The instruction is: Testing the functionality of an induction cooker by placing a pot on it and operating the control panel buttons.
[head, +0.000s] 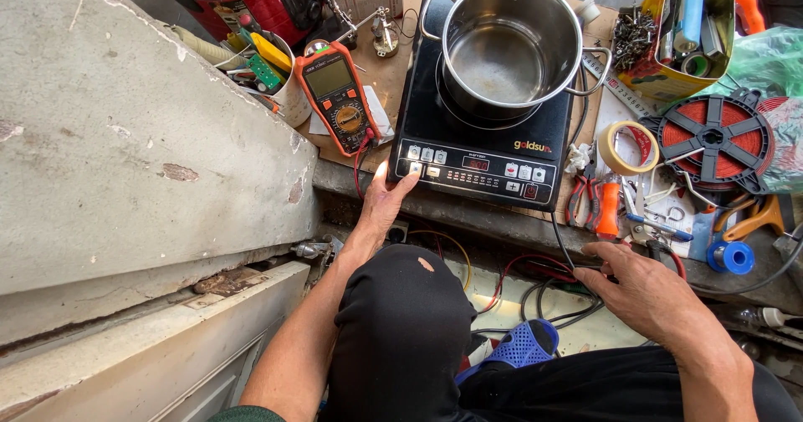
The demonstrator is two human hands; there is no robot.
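Head view: left hand (383, 207) touches black induction cooker (485, 150), control panel facing the person

A single head-worn camera is looking steeply down from above the seated person's lap, facing forward onto a cluttered cardboard-covered workbench (393, 75). It is sitting close: the black induction cooktop (481, 150) is filling the upper centre, the person's black-clad knee (401, 322) is crowding the bottom edge, and a pale chipped concrete slab (125, 138) is taking up the left.

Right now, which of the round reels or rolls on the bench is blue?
The small blue spool at the bench's near edge. The tape roll is beige, and the big flat reel is red and black.
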